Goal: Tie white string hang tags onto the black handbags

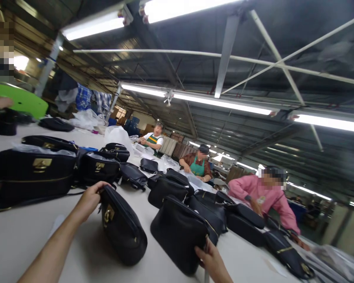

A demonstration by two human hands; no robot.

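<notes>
My left hand (92, 198) is closed on the top edge of a black handbag (122, 228) with a gold clasp on its front. This bag tilts above the white table (85, 259). At the lower right my right hand (210, 257) grips the lower side corner of another black handbag (177, 232), which leans to one side with its plain face towards me. A small metal piece shows by the right thumb, too small to name. The fingertips behind both bags are hidden.
Several black bags with gold clasps (35, 169) stand at the left, and more black bags (168, 190) crowd the middle and right. Clear plastic wrap (87, 120) lies behind. Co-workers sit across the table, one in a pink top (268, 200), one in a green apron (197, 168).
</notes>
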